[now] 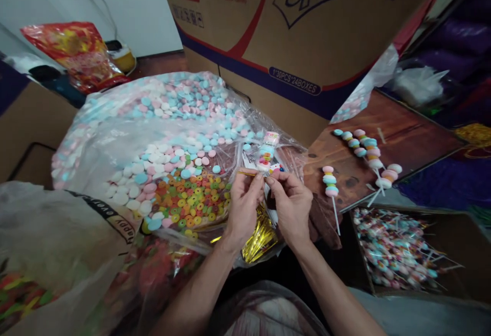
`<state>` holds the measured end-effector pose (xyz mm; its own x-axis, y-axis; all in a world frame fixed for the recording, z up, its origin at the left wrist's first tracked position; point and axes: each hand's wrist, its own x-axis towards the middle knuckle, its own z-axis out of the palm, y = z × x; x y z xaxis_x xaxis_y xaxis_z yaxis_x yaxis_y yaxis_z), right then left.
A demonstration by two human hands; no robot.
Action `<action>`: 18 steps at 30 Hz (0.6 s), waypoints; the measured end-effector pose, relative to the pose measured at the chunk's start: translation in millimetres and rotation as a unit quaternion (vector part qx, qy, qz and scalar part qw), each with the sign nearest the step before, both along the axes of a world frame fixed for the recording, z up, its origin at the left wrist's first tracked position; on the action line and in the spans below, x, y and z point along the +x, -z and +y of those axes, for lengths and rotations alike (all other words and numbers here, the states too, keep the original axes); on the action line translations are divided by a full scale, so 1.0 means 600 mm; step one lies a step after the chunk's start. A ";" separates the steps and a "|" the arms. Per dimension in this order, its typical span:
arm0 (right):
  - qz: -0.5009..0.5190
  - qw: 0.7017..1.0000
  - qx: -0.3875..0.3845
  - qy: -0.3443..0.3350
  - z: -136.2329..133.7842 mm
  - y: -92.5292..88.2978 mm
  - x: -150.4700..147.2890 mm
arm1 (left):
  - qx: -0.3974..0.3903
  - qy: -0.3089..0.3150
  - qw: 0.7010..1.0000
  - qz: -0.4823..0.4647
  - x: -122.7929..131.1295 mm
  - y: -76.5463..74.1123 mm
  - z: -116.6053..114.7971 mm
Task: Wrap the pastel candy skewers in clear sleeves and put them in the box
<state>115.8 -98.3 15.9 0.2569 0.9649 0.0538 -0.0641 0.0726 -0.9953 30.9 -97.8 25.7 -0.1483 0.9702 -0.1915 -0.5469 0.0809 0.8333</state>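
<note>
Both my hands meet at the bottom of an upright wrapped candy stick (267,152), its pastel pieces stacked inside a clear printed wrapper. A thin gold twist tie (247,173) juts out to the left from the closed fingertips of my left hand (243,205). Close beside it, my right hand (292,205) pinches at the wrapper's neck, where the fingers cover the exact grip. Below the hands lies a bundle of gold twist ties (261,236). Ring-shaped fruit-coloured candies (192,198) and round pastel candies (169,157) spread to the left.
A large plastic bag (115,101) of pastel candies lies behind. Unwrapped candy sticks (330,182) rest on the brown surface (418,136) at right. A carton (452,254) holds many wrapped sticks. Big cardboard boxes (249,29) stand at the back; a red candy bag (76,52) is far left.
</note>
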 end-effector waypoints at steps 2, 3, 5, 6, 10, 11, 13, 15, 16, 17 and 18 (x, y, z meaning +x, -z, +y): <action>-0.016 1.000 -0.004 -0.007 -0.001 -0.001 0.000 | -0.007 -0.001 1.000 -0.003 0.004 0.002 0.003; -0.019 1.000 -0.007 -0.013 -0.001 -0.002 0.001 | -0.012 0.003 1.000 -0.011 0.005 0.001 0.004; -0.011 0.999 -0.016 -0.035 0.000 -0.006 0.006 | -0.027 0.026 0.998 -0.048 0.002 -0.006 0.005; 0.001 0.998 -0.018 -0.053 0.000 -0.008 0.011 | -0.041 0.049 0.995 -0.077 -0.002 -0.011 0.005; 0.042 0.983 0.002 -0.178 0.006 -0.022 0.044 | -0.138 0.196 0.947 -0.212 -0.025 -0.034 0.005; 0.029 0.978 0.011 -0.204 0.007 -0.025 0.054 | -0.154 0.227 0.935 -0.224 -0.028 -0.037 0.005; -0.041 0.974 0.030 -0.223 0.006 -0.030 0.067 | -0.164 0.254 0.930 -0.209 -0.028 -0.038 0.005; -0.144 0.970 0.050 -0.189 0.003 -0.030 0.072 | -0.143 0.225 0.954 -0.138 -0.017 -0.034 0.004; -0.189 0.967 0.059 -0.163 -0.001 -0.029 0.071 | -0.124 0.192 0.969 -0.091 -0.009 -0.031 0.002; -0.221 0.963 0.064 -0.138 -0.005 -0.026 0.069 | -0.103 0.156 0.981 -0.043 -0.001 -0.027 0.000; -0.241 0.961 0.064 -0.117 -0.009 -0.024 0.066 | -0.082 0.123 0.989 -0.006 0.006 -0.023 -0.002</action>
